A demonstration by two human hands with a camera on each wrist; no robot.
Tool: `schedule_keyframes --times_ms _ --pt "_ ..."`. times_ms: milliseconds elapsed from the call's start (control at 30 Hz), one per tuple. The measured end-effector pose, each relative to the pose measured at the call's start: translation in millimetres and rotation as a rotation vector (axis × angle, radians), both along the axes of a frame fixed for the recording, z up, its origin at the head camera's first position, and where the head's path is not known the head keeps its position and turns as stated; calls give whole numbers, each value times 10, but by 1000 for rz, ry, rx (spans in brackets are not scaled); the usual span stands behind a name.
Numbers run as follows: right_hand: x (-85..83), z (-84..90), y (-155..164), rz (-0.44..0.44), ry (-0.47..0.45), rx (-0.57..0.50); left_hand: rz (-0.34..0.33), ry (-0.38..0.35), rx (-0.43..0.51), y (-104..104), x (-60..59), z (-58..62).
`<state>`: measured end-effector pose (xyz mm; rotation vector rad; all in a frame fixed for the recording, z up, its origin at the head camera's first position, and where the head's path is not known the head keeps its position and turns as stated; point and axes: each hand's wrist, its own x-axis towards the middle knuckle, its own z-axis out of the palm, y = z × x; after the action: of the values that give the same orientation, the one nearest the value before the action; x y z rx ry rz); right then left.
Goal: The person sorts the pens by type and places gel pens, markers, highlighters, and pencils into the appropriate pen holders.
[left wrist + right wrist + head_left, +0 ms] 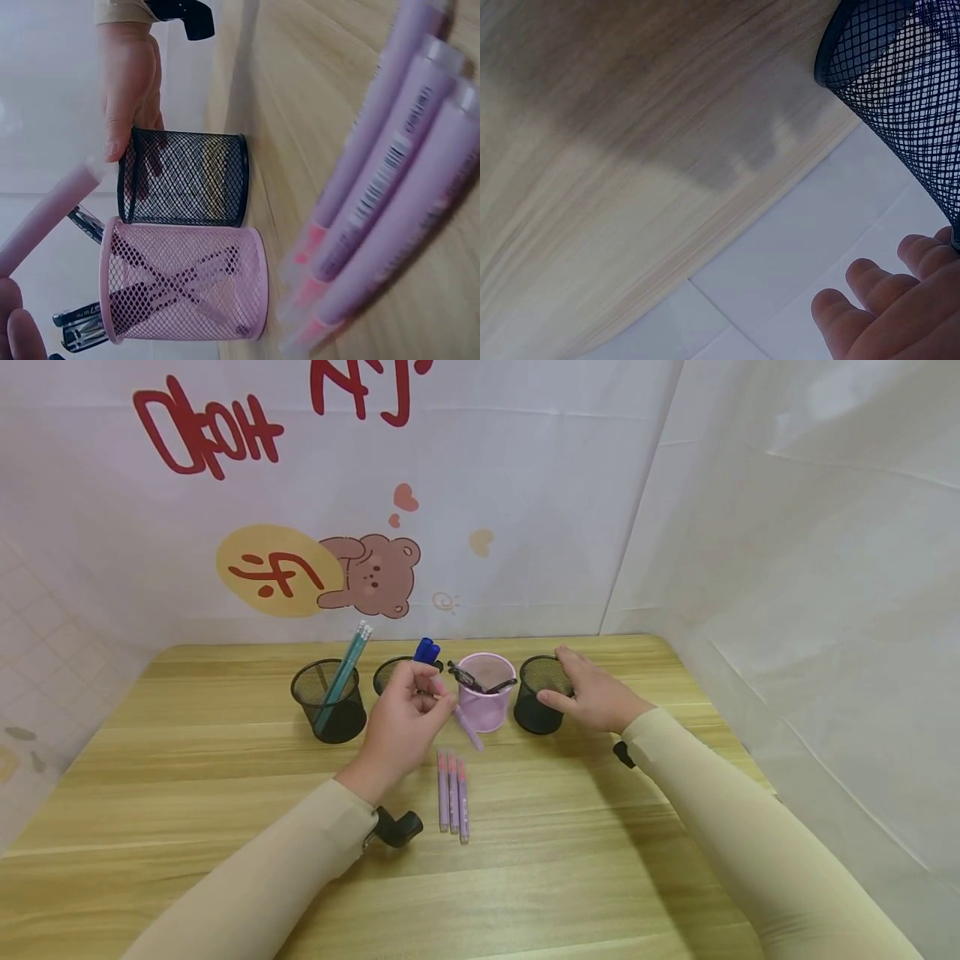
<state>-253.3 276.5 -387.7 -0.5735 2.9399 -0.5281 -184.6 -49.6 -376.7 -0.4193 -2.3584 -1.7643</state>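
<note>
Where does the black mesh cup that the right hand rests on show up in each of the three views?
Head: the black mesh cup stands rightmost in the row of cups, under the right hand.
Left wrist: upper middle, lying sideways in the picture, just above the pink mesh cup.
Right wrist: top right corner, seen close up.
Shared landmark: the wooden table, seen in all three views.
</note>
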Motion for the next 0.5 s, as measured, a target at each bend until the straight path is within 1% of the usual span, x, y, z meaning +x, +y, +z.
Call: schedule_keyframes --times_ms 100,233,333,500 --pt "4 0 -2 -4 -4 4 31 12 35 41 -16 12" --pt "-2 -18 1 -6 -7 8 61 46 101 106 -40 28" --pt "-12 -31 7 -5 -2 5 76 68 170 170 -56 42" --pt "-19 -43 11 -5 4 3 80 106 298 285 -95 45"
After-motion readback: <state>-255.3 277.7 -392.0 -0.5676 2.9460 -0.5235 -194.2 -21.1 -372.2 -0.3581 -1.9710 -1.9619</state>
